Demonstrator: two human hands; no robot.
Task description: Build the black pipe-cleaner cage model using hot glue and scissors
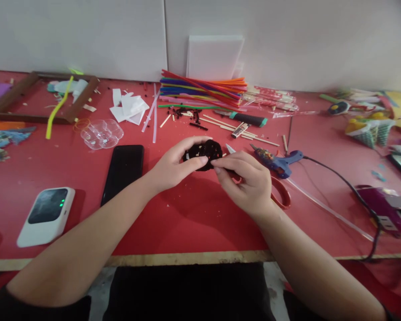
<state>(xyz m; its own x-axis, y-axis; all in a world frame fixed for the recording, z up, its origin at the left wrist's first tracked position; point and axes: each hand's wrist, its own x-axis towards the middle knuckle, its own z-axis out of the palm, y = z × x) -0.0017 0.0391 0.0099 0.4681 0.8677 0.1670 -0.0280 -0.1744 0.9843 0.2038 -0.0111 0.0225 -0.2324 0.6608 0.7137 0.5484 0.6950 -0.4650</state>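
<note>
A small black fuzzy craft piece (211, 149) with pale specks is held above the red table. My left hand (175, 162) grips it from the left, thumb on the near side and fingers along the far side. At its right edge, the thumb and forefinger of my right hand (247, 176) are pinched together, touching the piece; anything tiny between those fingertips is hidden. Red-handled scissors (281, 194) lie partly under my right hand. Just beyond it rests a blue hot glue gun (282, 162).
Pipe cleaners (203, 91) in several colours lie at the back, near wooden sticks (240, 129) and a green-black cutter (249, 118). A black phone (123, 171), white device (47, 216) and clear palette (102, 133) are on the left. The glue gun's cord (344, 178) crosses the right side.
</note>
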